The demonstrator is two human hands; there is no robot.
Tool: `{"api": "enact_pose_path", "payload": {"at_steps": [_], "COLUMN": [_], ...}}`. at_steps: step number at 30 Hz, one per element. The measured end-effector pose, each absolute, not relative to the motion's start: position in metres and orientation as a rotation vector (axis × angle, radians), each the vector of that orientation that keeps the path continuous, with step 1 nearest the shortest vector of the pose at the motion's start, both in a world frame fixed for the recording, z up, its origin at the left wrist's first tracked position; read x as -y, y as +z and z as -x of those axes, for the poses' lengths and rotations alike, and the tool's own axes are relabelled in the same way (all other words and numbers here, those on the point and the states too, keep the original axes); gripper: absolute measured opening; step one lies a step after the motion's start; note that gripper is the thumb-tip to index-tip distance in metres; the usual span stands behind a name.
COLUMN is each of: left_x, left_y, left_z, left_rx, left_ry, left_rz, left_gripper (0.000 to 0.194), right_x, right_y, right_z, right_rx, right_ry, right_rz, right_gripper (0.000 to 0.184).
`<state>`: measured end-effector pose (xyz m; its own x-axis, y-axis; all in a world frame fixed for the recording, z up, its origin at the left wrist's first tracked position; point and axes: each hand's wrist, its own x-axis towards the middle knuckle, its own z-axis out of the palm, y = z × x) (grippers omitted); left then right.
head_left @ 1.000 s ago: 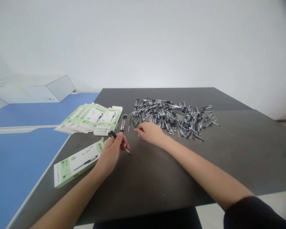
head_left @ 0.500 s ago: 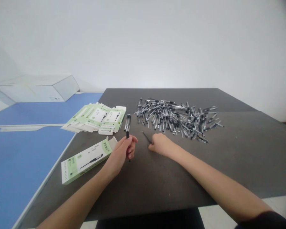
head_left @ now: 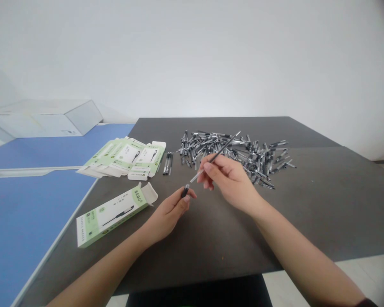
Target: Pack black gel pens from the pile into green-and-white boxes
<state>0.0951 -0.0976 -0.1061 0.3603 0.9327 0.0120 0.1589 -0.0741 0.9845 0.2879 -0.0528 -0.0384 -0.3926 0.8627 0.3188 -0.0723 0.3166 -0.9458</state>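
My left hand [head_left: 168,213] is closed around a dark pen piece [head_left: 185,190]; only its short upper end shows above the thumb. Just to the right, my right hand [head_left: 230,179] pinches a thin pen refill [head_left: 225,147], dark along most of its length with a clear lower end. It slants up to the right, its clear end close to the pen piece but apart from it. Beyond the hands a few pens [head_left: 167,163] lie side by side. The heap of pens and pen parts [head_left: 198,145] spreads behind my right hand, which covers some of it.
A green and white pen box [head_left: 110,217] lies with its flap open left of my left hand. Flattened pen cartons [head_left: 126,157] are fanned out behind it. A large white box [head_left: 45,119] stands on the blue surface [head_left: 28,200] beside the dark table [head_left: 313,213].
My right hand has lifted the refill off the tabletop and tilted it toward the left hand. My left hand has come down slightly to the right, away from the pens lying side by side.
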Motion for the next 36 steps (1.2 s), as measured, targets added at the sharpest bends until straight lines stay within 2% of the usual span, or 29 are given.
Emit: {"api": "enact_pose_path", "payload": {"at_steps": [19,36], "left_x": [0.103,0.105], "left_y": [-0.097,-0.089], "left_z": [-0.094,-0.094], "left_rx": [-1.043,-1.020], "left_ry": [0.751,0.751], "left_rz": [-1.602,-1.626], "left_gripper": [0.031,0.028], "right_x": [0.056,0.060], "right_y": [-0.036,-0.033], "right_z": [-0.292,-0.293], "right_rx": [1.942,1.885], "right_ry": [1.091,1.086], "right_rz": [0.746,0.645], "right_gripper": [0.015,0.015]}}
